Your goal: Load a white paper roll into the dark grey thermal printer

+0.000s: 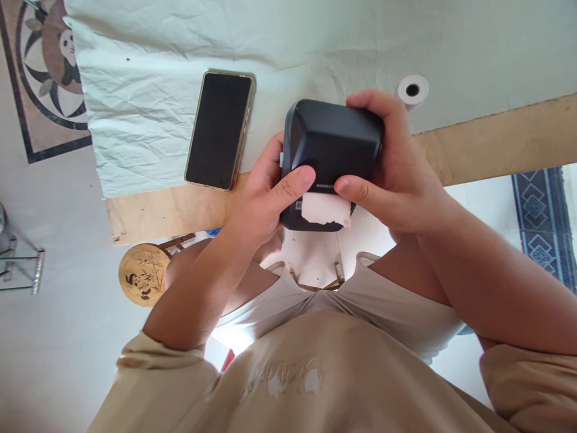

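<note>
Between my two hands is a black label printer (336,141) with "NIIMBOT" lettering on its front edge. A strip of white paper (325,208) with a torn edge sticks out of its slot toward me. My left hand (273,192) grips the printer's left side, thumb on top near the slot. My right hand (396,162) wraps its right side, with the thumb beside the lettering and the index finger over the far corner. The fingers beneath the printer are hidden. Just beyond my right hand stands a white paper roll (412,90) with a dark core.
A smartphone (219,129) in a clear case lies left of the printer on the pale green cloth (139,78). The table's bare wooden edge (491,147) runs along my side. A round wooden stool (144,273) with a panda picture stands below on the left.
</note>
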A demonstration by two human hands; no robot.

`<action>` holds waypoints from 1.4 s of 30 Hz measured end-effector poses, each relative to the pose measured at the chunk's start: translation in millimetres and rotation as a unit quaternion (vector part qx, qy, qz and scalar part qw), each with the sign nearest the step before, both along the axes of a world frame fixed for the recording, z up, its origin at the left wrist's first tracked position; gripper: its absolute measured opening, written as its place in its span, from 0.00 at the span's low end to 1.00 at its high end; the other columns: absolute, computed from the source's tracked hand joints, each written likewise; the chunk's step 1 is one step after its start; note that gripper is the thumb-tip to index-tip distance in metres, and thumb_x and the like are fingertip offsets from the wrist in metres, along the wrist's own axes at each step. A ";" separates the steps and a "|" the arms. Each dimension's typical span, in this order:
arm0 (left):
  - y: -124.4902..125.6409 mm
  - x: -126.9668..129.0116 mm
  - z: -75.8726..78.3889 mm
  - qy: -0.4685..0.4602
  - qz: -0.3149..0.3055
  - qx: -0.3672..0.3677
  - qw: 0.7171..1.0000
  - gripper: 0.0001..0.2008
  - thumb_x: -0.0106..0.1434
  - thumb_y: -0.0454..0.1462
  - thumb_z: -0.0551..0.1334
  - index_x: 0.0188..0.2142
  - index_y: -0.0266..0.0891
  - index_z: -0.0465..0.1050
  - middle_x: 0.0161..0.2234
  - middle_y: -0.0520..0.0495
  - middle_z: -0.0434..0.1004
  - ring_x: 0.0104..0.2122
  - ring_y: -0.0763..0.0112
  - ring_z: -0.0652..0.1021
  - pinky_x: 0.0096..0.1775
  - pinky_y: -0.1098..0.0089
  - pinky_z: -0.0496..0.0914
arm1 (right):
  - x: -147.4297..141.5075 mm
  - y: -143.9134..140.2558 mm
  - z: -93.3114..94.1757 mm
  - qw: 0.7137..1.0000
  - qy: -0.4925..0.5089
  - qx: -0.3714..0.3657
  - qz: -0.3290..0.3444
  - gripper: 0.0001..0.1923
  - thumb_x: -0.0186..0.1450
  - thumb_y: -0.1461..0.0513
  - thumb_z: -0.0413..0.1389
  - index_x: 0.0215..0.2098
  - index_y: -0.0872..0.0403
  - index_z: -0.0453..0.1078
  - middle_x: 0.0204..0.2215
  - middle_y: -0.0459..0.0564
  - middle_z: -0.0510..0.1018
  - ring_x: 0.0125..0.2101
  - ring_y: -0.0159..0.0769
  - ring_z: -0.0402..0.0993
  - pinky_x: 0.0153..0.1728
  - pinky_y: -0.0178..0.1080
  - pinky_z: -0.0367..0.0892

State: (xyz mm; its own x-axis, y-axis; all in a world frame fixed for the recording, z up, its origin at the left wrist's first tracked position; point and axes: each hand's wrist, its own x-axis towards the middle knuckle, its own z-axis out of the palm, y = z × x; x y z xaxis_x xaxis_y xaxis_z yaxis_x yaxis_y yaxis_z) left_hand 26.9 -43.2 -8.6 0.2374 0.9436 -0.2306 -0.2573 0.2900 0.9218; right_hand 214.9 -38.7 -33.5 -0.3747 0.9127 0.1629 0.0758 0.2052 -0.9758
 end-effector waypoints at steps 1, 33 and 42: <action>-0.2 0.9 0.7 -0.001 0.008 -0.006 1.000 0.26 0.60 0.53 0.69 0.51 0.42 0.71 0.41 0.45 0.78 0.50 0.55 0.81 0.30 0.75 0.75 | 0.1 0.1 -0.3 1.000 0.003 -0.003 0.001 0.37 0.65 0.47 0.60 0.64 0.44 0.47 0.52 0.50 0.65 0.41 0.29 0.68 0.30 0.32 0.68; 8.6 -7.2 -18.2 0.010 0.085 -0.082 0.993 0.25 0.68 0.58 0.57 0.44 0.40 0.79 0.43 0.45 0.81 0.59 0.59 0.76 0.53 0.69 0.77 | -7.9 -4.8 0.7 0.997 -0.013 0.030 -0.067 0.31 0.66 0.48 0.57 0.64 0.41 0.53 0.59 0.49 0.64 0.42 0.33 0.69 0.31 0.37 0.68; 7.2 -2.5 -6.4 -0.031 0.060 -0.029 0.997 0.21 0.70 0.52 0.58 0.37 0.37 0.79 0.35 0.46 0.81 0.53 0.61 0.80 0.49 0.70 0.78 | -1.7 -3.8 5.8 0.998 -0.047 0.038 -0.030 0.43 0.60 0.50 0.62 0.67 0.45 0.48 0.65 0.54 0.59 0.65 0.50 0.61 0.53 0.49 0.76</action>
State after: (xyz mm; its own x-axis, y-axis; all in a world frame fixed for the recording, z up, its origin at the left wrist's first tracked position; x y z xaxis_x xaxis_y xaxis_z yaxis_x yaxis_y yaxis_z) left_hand 24.4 -36.1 -15.0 0.1381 0.9516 -0.2745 -0.3491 0.3062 0.8857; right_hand 213.1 -42.6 -27.7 -0.3369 0.9202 0.1994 0.1796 0.2707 -0.9457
